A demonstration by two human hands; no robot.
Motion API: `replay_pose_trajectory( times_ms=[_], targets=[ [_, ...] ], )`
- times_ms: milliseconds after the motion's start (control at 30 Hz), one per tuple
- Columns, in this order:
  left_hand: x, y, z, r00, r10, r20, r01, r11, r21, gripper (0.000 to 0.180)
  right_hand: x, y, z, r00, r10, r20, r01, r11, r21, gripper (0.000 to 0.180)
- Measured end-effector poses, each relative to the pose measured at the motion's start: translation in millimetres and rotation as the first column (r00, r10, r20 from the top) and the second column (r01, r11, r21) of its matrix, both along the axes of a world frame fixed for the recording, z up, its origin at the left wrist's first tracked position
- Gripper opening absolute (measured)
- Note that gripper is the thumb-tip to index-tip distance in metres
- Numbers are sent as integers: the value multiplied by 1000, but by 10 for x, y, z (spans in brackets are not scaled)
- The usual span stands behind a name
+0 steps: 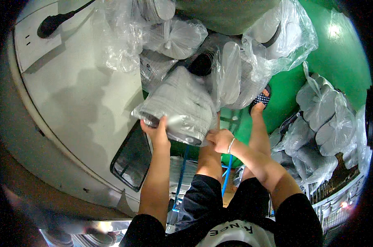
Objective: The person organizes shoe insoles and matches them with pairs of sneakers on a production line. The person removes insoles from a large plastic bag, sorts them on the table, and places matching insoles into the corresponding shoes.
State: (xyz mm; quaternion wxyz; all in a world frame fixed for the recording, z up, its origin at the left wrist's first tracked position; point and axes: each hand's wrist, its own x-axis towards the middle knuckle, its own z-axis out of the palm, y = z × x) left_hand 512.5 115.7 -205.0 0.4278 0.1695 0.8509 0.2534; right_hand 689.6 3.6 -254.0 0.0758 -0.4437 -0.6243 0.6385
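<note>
In front of me is a clear plastic bag (178, 101) packed with a tight stack of thin grey pieces with rounded ends. The bag lies tilted, its near end toward me. My left hand (156, 132) grips the bag's near left edge, thumb on top and fingers partly hidden beneath. At the near right corner, my right hand (221, 140) is closed on the bag's plastic, its fingertips partly hidden. Just beyond it, another bagged grey stack (229, 74) stands on end.
More bagged stacks (277, 33) crowd the far side, and another pile (318, 111) sits at right on the green floor (289, 88). A pale table (79, 107) with a black plug (52, 26) is at left. A black-rimmed tray-like object (133, 158) is beside my left forearm.
</note>
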Motion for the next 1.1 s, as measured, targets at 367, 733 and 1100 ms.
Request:
replay_pose_trajectory(
  times_ms=[367,733,1100],
  targets=[
    [-351,-296,577,904,-330,-271,341,940,-7,96,67,1490,-1391,637,-611,469,482,791,376,50],
    [-503,-328,528,890,-300,-343,303,952,-47,96,-110,1383,-1639,717,-207,666,442,874,-204,49],
    [-455,-236,735,999,47,-8,-47,997,60,86,12,1198,-1594,681,-517,519,586,810,37,43]
  ],
)
